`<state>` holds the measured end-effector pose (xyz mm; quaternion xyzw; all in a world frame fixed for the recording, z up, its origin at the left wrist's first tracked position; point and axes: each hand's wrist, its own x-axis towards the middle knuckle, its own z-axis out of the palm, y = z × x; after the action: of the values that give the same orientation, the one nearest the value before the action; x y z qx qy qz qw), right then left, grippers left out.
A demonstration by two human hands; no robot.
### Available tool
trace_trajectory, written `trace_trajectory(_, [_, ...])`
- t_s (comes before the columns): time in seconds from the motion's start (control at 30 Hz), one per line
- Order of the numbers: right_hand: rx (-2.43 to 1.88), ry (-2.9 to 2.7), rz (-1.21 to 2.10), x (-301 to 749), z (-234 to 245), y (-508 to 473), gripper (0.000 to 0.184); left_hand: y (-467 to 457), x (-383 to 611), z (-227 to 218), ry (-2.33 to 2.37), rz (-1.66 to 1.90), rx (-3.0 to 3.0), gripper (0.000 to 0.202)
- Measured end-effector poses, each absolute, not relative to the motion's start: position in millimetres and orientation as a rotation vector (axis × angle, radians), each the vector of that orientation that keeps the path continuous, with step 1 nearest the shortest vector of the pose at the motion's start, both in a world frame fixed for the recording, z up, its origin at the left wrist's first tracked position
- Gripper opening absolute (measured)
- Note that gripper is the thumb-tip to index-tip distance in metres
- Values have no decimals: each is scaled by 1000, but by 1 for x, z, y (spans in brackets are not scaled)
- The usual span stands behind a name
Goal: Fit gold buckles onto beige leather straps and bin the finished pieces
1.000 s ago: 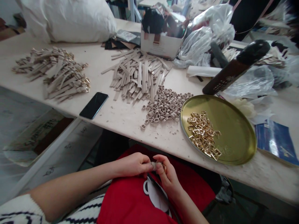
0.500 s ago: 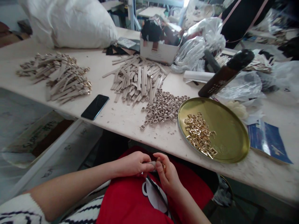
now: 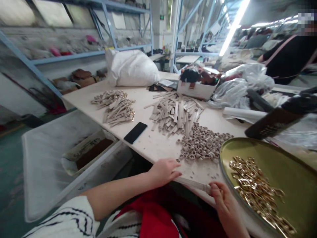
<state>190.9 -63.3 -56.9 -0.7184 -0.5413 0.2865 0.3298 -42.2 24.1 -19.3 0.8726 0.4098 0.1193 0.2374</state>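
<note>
One pale strap (image 3: 203,187) at the near edge of the table (image 3: 158,152) | right hand (image 3: 224,201) pinches one end | left hand (image 3: 162,172) loosely spread near pale loops (image 3: 201,142), strap contact unclear | step seems to be handling this single strap | next move likely calls for a steady right pinch

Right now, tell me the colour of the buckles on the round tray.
Shiny gold; the buckles show best in the head view.

Left sleeve (image 3: 70,215) white, dark wavy stripes, hem near elbow. Matching striped top (image 3: 125,228) at waist; red garment (image 3: 157,218) over front. Left hand (image 3: 163,172), right hand (image 3: 225,202) bare.
</note>
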Motion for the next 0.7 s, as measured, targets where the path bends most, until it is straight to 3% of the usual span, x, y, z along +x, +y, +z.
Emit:
trace_trajectory(0.1, [-2028,-1471,619,210,-72,-42,48,68,-103,-24,1729,317,2447,36])
trace_trajectory(0.23, [-2023,-1589,291,214,-88,-33,58,117,-171,-34,2186,311,2260,59])
trace_trajectory(0.4, [-1760,-1862,-144,206,-90,-33,61,151,-182,-53,2352,239,2132,63])
trace_trajectory(0.57, [-1688,-1961,-182,208,-90,-30,45,163,-170,-56,2433,179,2098,61])
trace_trajectory(0.7, [-1741,-1908,-180,211,-95,-30,48,164,-165,-44,2406,105,2133,61])
